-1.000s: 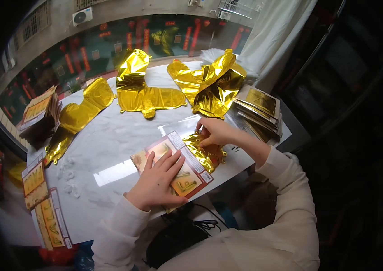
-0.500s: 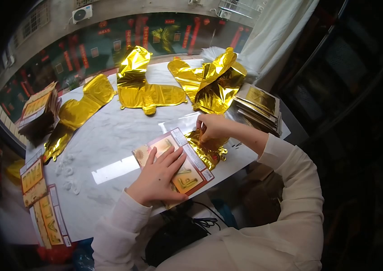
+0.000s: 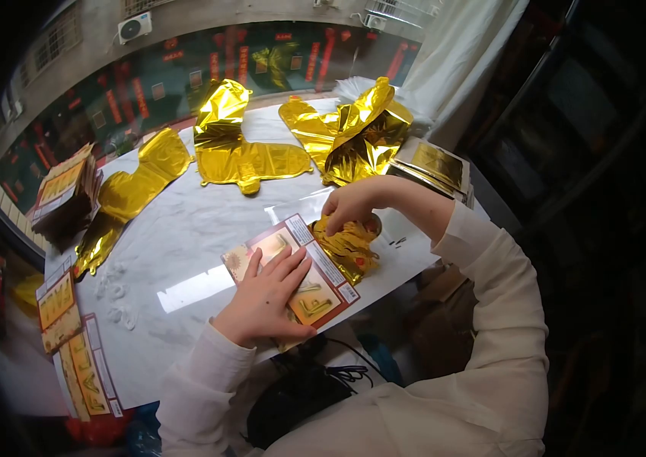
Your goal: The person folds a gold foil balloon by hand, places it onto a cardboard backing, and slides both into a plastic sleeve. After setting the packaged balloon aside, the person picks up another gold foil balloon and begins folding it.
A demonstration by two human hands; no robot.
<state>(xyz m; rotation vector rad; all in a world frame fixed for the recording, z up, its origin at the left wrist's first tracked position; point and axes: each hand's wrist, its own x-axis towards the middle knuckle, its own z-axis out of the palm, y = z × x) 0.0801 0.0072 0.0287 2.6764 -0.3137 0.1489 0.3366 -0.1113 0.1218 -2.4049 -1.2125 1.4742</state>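
My left hand [image 3: 266, 297] lies flat with its fingers spread on a printed card [image 3: 319, 298]. The card has a maroon border and pictures of gold letter shapes, and sits angled near the table's front edge. Just beyond the card's right side is a crumpled gold foil balloon [image 3: 352, 251]. My right hand [image 3: 349, 207] is closed, its fingertips pinching the top of that foil. A clear plastic sleeve [image 3: 292, 208] shows partly behind the card, its far part glossy. How far the foil goes under the card is hidden.
Larger gold foil balloons lie along the back: one left [image 3: 136, 179], one middle [image 3: 254, 161], one right [image 3: 361, 137]. Card stacks stand at left [image 3: 64, 190] and right [image 3: 437, 169]. More cards [image 3: 87, 365] overlap the left edge. Clear rings [image 3: 119, 293] lie on the table [image 3: 178, 236].
My right hand has shifted slightly left and its wrist has turned over, hiding more of its fingers. The foil beneath it looks flatter and more folded. My left hand stays on the card.
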